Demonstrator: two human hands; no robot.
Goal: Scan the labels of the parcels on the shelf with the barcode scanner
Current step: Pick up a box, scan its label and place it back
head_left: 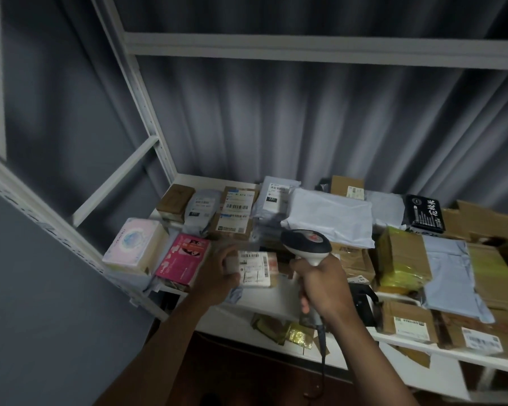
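My right hand (pixel 323 284) grips the handle of a grey and black barcode scanner (pixel 307 243), its head pointing left over the shelf. My left hand (pixel 222 271) holds the left end of a small parcel with a white barcode label (pixel 255 269) near the shelf's front edge. The scanner head hangs just above and to the right of that label. A coiled cable runs down from the scanner's handle.
The white metal shelf (pixel 264 300) is crowded with parcels: a pink box (pixel 184 260), a pale tissue pack (pixel 134 244), brown cartons (pixel 236 212), grey mailer bags (pixel 332 215), a black pouch (pixel 424 213). A lower shelf (pixel 408 345) holds more cartons. An upper shelf board (pixel 320 48) spans overhead.
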